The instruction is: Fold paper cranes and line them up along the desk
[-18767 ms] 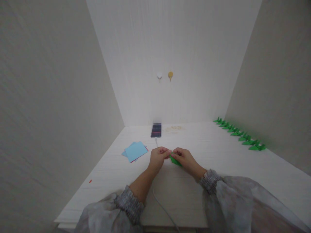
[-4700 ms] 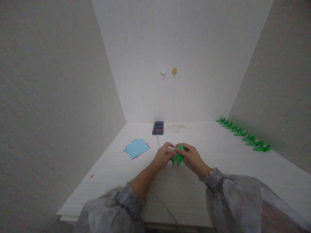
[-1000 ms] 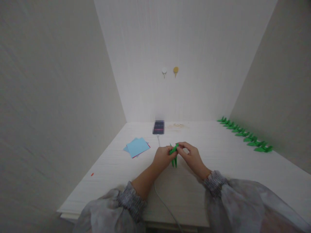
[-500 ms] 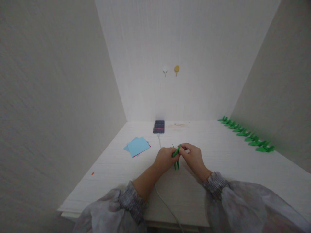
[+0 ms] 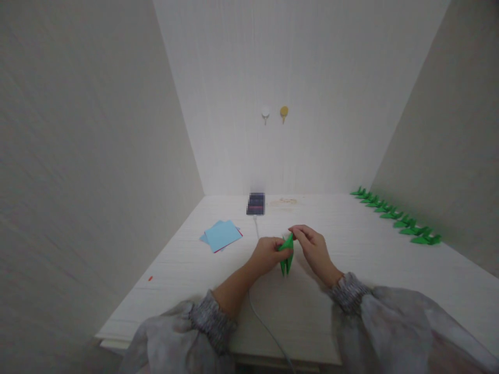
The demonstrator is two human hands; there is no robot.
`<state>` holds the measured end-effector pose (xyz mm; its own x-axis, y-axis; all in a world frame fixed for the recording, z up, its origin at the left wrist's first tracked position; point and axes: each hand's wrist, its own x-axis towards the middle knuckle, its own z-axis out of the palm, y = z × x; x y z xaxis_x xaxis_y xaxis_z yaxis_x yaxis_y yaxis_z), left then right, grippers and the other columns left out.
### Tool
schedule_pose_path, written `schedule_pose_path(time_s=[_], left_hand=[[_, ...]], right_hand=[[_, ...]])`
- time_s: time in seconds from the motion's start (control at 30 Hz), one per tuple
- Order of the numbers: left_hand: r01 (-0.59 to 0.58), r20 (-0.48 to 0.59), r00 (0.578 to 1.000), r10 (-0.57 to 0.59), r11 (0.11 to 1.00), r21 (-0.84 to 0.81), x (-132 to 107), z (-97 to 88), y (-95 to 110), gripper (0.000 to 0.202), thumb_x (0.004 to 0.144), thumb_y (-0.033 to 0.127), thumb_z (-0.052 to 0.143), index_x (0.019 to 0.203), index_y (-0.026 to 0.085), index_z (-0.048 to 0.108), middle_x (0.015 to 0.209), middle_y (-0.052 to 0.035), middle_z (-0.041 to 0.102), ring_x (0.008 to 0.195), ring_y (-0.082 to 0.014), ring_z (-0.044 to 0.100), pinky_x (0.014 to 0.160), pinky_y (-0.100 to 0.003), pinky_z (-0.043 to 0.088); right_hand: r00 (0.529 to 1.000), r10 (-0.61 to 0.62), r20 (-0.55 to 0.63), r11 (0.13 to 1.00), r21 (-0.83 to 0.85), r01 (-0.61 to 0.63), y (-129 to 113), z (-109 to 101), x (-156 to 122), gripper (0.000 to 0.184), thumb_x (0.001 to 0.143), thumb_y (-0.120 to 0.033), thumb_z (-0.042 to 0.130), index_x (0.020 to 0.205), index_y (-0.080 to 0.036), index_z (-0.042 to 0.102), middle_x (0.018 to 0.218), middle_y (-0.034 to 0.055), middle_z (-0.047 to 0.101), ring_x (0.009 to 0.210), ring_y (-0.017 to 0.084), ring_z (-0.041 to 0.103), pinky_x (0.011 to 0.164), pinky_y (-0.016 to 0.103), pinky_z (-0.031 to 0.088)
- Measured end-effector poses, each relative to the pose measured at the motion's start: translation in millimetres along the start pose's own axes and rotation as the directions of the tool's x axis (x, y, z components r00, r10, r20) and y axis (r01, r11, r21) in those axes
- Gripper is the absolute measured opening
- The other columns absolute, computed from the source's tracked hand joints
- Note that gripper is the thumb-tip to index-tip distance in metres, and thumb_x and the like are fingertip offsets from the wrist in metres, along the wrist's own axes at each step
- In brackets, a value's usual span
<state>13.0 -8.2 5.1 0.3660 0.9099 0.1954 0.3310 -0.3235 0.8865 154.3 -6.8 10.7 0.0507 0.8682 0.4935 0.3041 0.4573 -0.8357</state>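
A small green folded paper piece (image 5: 286,254) is held upright just above the white table (image 5: 362,291), its two narrow points hanging down. My left hand (image 5: 267,255) is closed on its left side. My right hand (image 5: 314,249) pinches the top of the piece with thumb and forefinger. Both hands meet near the middle of the table. Loose grey sleeves cover both forearms.
A stack of blue paper sheets (image 5: 222,235) lies left of the hands. A phone (image 5: 255,203) stands at the back with a white cable (image 5: 265,332) running toward me. Several green folded pieces (image 5: 395,221) line the right wall. Two hooks (image 5: 275,112) hang on the back wall.
The green piece has turned from a thin edge-on shape to a wider face. My right hand lifted slightly and now pinches its top.
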Motion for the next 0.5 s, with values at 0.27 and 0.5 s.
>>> schedule_pose_path(time_s=[0.27, 0.5], left_hand=[[0.176, 0.160, 0.981, -0.109, 0.848, -0.500, -1.6, -3.4, 4.3, 0.030, 0.060, 0.037, 0.063, 0.069, 0.010, 0.057, 0.059, -0.0028, 0.059, 0.049, -0.0107, 0.054, 0.053, -0.025, 0.044], [0.181, 0.197, 0.976, -0.095, 0.858, -0.482, -2.5, -3.0, 5.3, 0.031, 0.057, 0.039, 0.065, 0.066, 0.010, 0.056, 0.058, -0.0023, 0.058, 0.048, -0.0100, 0.054, 0.049, -0.023, 0.043]], right_hand=[[0.960, 0.012, 0.278, 0.959, 0.269, -0.090, -0.3, 2.0, -3.4, 0.026, 0.076, -0.036, 0.047, 0.080, -0.016, 0.064, 0.082, 0.0044, 0.062, 0.081, 0.016, 0.055, 0.076, 0.030, 0.042], [0.967, 0.036, 0.253, 0.966, 0.241, -0.099, -2.0, 0.5, -3.3, 0.026, 0.074, -0.037, 0.049, 0.075, -0.016, 0.065, 0.077, 0.0038, 0.062, 0.078, 0.016, 0.055, 0.075, 0.029, 0.042]])
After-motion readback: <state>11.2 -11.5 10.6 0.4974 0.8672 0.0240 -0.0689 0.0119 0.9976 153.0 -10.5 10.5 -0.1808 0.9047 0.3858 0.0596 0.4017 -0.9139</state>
